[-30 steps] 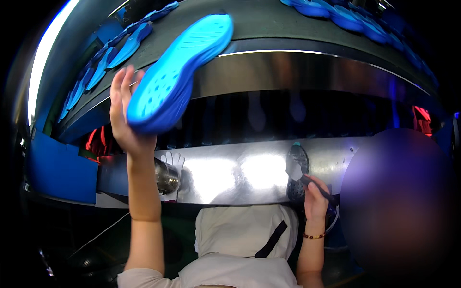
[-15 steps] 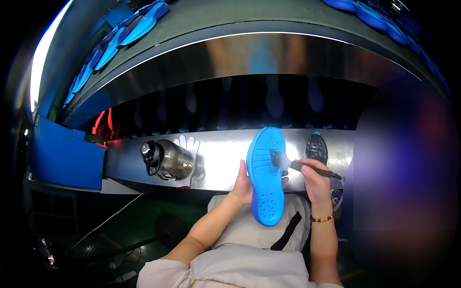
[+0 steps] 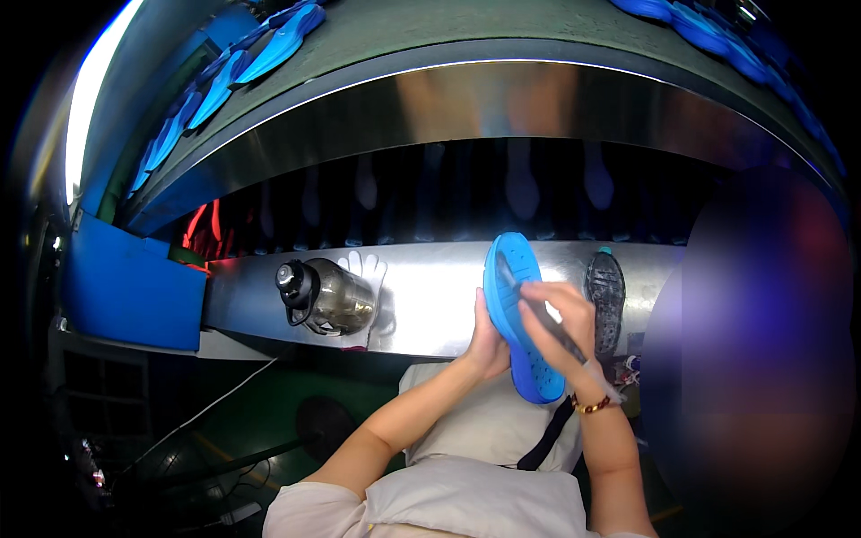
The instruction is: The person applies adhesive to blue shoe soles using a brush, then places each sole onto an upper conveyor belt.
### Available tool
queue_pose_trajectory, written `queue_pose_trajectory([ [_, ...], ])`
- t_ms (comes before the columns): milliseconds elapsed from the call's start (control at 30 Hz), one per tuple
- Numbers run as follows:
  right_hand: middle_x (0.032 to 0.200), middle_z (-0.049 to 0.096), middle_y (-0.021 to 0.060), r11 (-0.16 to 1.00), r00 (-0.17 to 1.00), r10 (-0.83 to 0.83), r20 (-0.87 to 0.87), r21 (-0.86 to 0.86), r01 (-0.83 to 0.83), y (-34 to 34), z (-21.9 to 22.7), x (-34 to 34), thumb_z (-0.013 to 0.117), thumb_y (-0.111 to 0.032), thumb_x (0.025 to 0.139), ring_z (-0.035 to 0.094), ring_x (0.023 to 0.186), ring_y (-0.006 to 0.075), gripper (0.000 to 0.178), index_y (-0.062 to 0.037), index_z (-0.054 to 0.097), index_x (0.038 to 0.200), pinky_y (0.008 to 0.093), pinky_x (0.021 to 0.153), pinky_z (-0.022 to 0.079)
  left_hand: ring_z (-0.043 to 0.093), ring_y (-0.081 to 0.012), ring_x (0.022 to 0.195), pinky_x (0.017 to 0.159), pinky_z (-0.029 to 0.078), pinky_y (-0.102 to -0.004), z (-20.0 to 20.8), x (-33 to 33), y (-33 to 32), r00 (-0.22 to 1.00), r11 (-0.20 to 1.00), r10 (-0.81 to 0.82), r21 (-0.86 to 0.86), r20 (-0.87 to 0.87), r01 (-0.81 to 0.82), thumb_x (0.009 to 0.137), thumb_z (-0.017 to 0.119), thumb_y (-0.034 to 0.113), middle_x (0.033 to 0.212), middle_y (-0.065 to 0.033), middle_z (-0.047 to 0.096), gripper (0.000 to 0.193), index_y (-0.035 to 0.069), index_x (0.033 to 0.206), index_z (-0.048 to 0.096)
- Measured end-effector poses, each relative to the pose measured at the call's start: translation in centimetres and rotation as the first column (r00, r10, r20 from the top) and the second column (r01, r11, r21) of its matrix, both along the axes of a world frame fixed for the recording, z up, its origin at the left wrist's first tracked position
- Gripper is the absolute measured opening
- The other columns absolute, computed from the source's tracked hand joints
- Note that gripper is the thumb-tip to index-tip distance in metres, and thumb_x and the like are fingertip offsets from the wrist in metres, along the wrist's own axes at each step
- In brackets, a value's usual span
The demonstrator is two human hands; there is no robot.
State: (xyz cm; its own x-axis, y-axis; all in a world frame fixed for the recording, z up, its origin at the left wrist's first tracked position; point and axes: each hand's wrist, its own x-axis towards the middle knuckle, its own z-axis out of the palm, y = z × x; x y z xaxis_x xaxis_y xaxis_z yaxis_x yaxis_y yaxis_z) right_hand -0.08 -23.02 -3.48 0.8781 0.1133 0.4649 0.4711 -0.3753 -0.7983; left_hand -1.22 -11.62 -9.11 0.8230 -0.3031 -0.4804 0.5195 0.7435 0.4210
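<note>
In the head view there are 2 hands, 1 blue sole (image 3: 507, 310) between them, 1 brush (image 3: 565, 338), 1 bottle (image 3: 339, 300), 1 white glove (image 3: 375, 276) and 1 dark sole-shaped piece (image 3: 606, 303). The left hand (image 3: 490, 346) is curled, gripping the blue sole along its left edge; the right hand (image 3: 574, 327) pinches the brush, bristles over the sole's upper half, and hides part of its face. Bottle and glove lie left on the metal surface (image 3: 439, 309), the dark piece right. Beyond, overlapping blue pieces (image 3: 282, 45) rest on a belt (image 3: 502, 25), too crowded to count.
</note>
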Motion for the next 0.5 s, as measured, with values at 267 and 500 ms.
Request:
queue_pose_trajectory([
  [267,0.08,0.064,0.0117,0.91,0.862,0.402,-0.309,0.028,-0.414,-4.6,1.7,-4.6,0.066,-0.006,0.065,0.062,0.077,0.0227,0.014,-0.0026,0.065,0.079,0.0308,0.072,0.047,0.052,-0.029,0.097,0.085,0.042,-0.0447,0.2,1.1,3.9,0.97,0.985,-0.144,-0.07,0.194,0.16,0.073,0.005,0.076,0.105,-0.0167,0.053,0.092,0.006,0.121,0.042],
  [500,0.085,0.063,0.0131,0.943,0.955,0.25,-0.158,0.262,-0.203,-3.4,4.0,-0.6,0.064,0.001,0.068,0.061,0.079,0.0198,0.018,0.0016,0.064,0.085,0.0273,0.073,0.047,0.048,-0.0299,0.107,0.092,0.038,-0.0459,3.8,-0.5,1.3,0.957,0.929,-0.209,-0.265,0.201,0.259,0.074,0.012,0.075,0.122,-0.017,0.044,0.09,0.008,0.13,0.032],
])
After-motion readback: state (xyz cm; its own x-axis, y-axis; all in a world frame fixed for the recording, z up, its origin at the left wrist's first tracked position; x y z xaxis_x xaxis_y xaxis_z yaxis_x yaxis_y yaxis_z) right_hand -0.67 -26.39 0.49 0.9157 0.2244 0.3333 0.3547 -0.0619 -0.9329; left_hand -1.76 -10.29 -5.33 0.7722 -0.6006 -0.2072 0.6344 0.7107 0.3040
